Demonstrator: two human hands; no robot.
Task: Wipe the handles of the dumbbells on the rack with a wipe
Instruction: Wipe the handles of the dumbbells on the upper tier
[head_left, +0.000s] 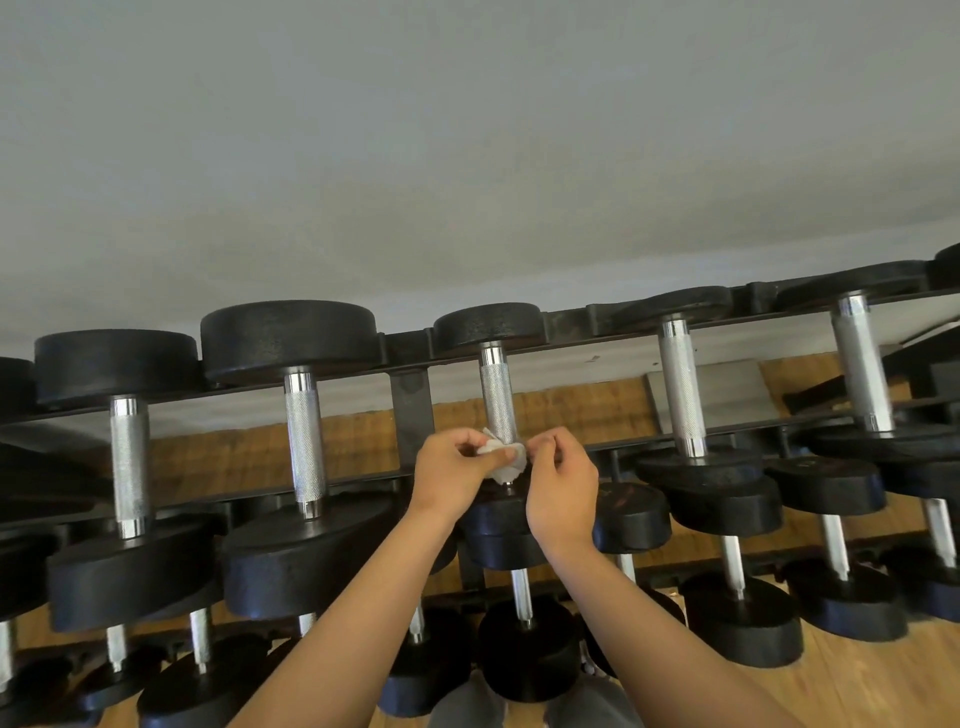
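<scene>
- Left hand (460, 470): clenched on the wipe (503, 461), with the thumb pressing the crumpled white wad against the curled fingers, just left of the near end of the centre handle (497, 400).
- Right hand (561, 486): fingers curled, their tips at the wipe's right edge, just right of the same handle end. It appears to pinch the wipe there, though the contact is small in this view.
- Wipe: bunched around the near end of the centre handle, touching the steel where the knurling gives way to the smooth collar. It is judged light, soft and limp, and it takes whatever shape the fingers give it. It is likely to snag or tear if dragged hard across knurling, so it is best held by its two free ends and wrapped round the bar.
- Centre handle: rigid knurled steel, rough enough to catch the wipe. The length beyond the hands is uncovered.
- Dumbbell heads (488, 325): black, judged heavy and steady in their cradles, so no holding should be needed while wiping.
- Neighbouring handles: one (305, 441) to the left of the centre handle and one (681, 384) to the right, with others farther out on each side and more on the tiers below.
- Rack (410, 405): dark frame, with a post just left of the centre handle.
</scene>
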